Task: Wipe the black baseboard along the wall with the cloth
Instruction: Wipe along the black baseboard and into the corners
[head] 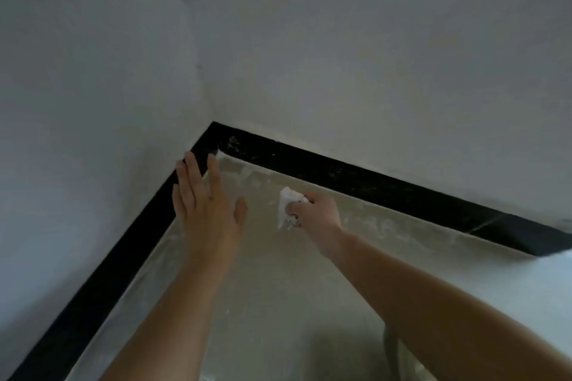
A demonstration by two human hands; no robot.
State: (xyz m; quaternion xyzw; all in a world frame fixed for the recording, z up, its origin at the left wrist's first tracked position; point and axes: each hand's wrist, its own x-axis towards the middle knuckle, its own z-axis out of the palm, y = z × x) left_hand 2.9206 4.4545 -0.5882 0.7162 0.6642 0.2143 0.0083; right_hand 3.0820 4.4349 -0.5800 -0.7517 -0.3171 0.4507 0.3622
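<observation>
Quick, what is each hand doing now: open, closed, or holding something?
Left hand: open, fingers straight, holding nothing.
Right hand: closed around the white cloth.

We see the left forearm (173, 303) and the right forearm (433, 297), both bare and slender, uncovered as far as the edges of the view. The left hand (208, 210) and the right hand (318, 215) are bare too; finer details are blurred.

Head camera, looking down into floor corner (216, 151).
</observation>
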